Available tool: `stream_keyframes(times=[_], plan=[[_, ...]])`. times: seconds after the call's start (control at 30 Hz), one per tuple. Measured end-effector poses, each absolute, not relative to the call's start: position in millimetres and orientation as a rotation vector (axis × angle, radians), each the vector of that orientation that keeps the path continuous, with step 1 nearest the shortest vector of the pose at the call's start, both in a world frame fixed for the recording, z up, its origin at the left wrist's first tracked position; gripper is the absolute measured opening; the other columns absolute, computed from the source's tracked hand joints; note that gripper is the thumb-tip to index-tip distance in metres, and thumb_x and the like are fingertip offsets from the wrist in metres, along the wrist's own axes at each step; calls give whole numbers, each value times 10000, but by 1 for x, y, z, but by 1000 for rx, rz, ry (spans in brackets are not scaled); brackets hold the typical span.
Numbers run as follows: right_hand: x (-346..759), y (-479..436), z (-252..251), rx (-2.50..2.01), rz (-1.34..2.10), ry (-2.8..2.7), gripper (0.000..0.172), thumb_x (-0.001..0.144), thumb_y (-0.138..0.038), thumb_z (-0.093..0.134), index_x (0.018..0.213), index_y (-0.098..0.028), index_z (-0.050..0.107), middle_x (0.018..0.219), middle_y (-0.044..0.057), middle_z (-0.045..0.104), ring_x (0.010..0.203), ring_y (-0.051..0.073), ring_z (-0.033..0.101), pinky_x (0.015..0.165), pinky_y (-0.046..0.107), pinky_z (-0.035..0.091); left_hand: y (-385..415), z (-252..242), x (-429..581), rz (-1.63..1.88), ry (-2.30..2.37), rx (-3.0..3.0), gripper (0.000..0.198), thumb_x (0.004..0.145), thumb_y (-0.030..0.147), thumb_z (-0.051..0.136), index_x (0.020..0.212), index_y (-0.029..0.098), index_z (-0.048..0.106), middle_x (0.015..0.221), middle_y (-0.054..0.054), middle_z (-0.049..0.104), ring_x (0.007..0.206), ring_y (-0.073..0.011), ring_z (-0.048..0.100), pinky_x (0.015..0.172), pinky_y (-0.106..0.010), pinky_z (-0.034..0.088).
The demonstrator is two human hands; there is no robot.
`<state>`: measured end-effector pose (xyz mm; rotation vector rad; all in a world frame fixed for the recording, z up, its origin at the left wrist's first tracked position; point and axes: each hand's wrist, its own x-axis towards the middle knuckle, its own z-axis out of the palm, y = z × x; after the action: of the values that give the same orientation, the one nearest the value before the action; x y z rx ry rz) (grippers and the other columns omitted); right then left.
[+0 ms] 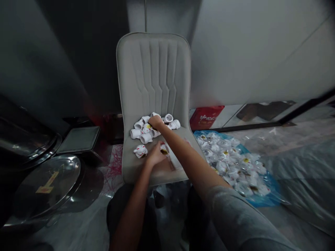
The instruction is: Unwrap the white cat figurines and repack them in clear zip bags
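Observation:
On the seat of a grey padded chair (154, 62), my left hand (155, 156) is closed around a small white cat figurine (164, 148) with a yellow patch facing up. Beyond it, my right hand (156, 122) reaches down into a pile of white hollow figurine pieces (146, 138); its fingertips are hidden among them, so I cannot tell whether it grips one. Several pieces lie on their sides with round openings showing. A white cat head (140, 151) with red markings sits alone, left of my left hand. Under my right forearm, a pale blurred shape rests on the seat.
To the right, many bagged white figurines (235, 164) lie on a blue plastic sheet (270, 190) on the floor. A red bag (206, 116) stands behind them. At left are a round metal lid (56, 184) and a flat-topped scale-like device (78, 139). Pink shreds (115, 164) litter the floor.

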<state>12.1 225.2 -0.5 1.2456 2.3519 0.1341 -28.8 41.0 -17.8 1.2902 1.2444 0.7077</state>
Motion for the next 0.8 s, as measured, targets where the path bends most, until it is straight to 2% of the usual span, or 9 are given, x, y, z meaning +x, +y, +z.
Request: stream_keyframes(times=[0.2,0.37,0.5,0.63,0.7,0.8], plan=[[19,224,1,1430,71,2361,332,892,-73,492,1136,-36,715,1144,257,707,1121,296,670,897,357,521,44,-21,-26,767,1148,1170,585,576,-37,643,1105,177,516,942,-6,632,791,-149,602,754,-271,487],[47,217,24,1681,64,2387,360,931,-238,474,1165,-89,704,1149,224,709,1051,286,682,828,318,504,47,-27,-24,886,1217,1154,564,575,-34,652,1070,198,512,930,11,605,864,-156,592,825,-282,488],[108,169,42,1998,-69,2641,332,908,-329,492,1043,-131,720,1011,119,732,928,228,658,769,276,463,50,-25,-21,1081,1241,1158,572,612,-14,638,1136,182,515,1085,-47,617,988,-178,602,942,-310,463],[176,105,34,2104,-432,2444,293,897,-283,482,916,-114,721,872,82,711,787,181,630,714,253,443,50,-26,-20,1118,1210,1126,602,642,58,680,1214,170,528,1206,-88,614,1094,-208,591,1017,-338,429],[195,86,28,2071,-426,2333,269,880,-271,516,946,-118,728,929,99,709,825,193,632,739,263,447,49,-28,-19,1097,1200,1118,606,629,72,694,1207,172,543,1183,-80,626,1087,-212,595,1022,-349,428],[206,80,24,2072,-286,2346,336,872,-267,551,1150,-132,683,1084,124,684,912,219,631,792,284,457,45,-28,-15,1056,1195,1140,585,610,68,696,1172,172,571,1129,-62,644,1061,-211,604,1012,-356,438]])
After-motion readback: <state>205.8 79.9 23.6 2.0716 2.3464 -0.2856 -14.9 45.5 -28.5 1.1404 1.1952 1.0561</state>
